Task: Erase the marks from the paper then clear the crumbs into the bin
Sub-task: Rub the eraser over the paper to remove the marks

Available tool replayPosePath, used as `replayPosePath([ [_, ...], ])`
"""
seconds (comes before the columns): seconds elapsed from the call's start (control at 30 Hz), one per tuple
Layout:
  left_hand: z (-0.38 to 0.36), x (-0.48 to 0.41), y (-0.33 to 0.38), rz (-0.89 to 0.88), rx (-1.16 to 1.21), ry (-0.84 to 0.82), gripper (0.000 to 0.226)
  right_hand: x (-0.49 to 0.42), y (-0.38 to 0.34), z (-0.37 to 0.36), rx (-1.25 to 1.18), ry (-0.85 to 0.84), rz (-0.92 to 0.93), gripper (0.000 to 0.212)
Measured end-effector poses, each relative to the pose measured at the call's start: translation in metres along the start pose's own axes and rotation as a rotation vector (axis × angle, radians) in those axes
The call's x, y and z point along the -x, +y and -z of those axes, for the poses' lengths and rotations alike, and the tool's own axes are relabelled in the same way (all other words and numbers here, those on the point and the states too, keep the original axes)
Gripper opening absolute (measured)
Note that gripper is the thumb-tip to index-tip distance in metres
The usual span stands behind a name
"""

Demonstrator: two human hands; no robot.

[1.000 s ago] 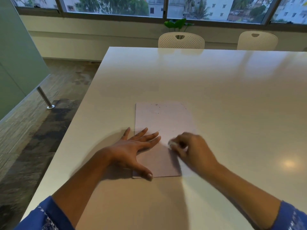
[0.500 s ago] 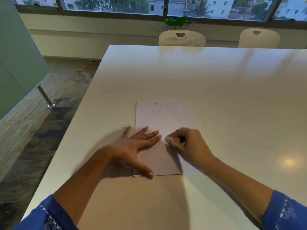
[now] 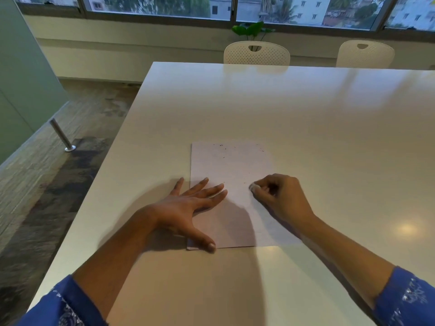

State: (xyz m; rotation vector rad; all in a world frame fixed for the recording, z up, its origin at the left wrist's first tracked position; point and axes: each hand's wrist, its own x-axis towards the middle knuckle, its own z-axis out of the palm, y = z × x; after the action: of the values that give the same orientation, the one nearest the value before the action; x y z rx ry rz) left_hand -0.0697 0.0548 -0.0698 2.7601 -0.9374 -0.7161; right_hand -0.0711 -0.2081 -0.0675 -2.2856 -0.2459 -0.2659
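A white sheet of paper (image 3: 231, 165) lies flat on the white table (image 3: 306, 114), near its front left. Small dark crumbs (image 3: 222, 147) are scattered over the sheet's far part. My left hand (image 3: 188, 205) presses flat on the paper's left edge with fingers spread and the thumb at the near corner. My right hand (image 3: 280, 198) pinches a small white eraser (image 3: 253, 187) and holds it against the paper's right half. No bin shows in the head view.
Two white chairs (image 3: 256, 54) (image 3: 366, 54) stand at the table's far side under the windows, with a green plant (image 3: 253, 30) behind them. The table's left edge drops to dark floor, where a metal leg (image 3: 62, 135) stands.
My right hand with the eraser has slid away from my left fingertips, to the right across the paper. My left hand has stayed in place.
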Motion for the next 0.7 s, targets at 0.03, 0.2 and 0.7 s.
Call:
replayPosePath([
  [0.03, 0.0, 0.0, 0.0, 0.005, 0.0, -0.001, 0.119, 0.0, -0.001, -0.001, -0.012, 0.009, -0.018, 0.013],
  [0.2, 0.0, -0.001, -0.002, 0.005, 0.02, -0.005, 0.124, 0.049, -0.035, -0.028, -0.043, -0.24, 0.227, 0.018],
  [0.7, 0.001, -0.001, -0.002, -0.012, 0.019, -0.017, 0.111, 0.062, -0.034, -0.023, -0.058, -0.3, 0.272, 0.019],
])
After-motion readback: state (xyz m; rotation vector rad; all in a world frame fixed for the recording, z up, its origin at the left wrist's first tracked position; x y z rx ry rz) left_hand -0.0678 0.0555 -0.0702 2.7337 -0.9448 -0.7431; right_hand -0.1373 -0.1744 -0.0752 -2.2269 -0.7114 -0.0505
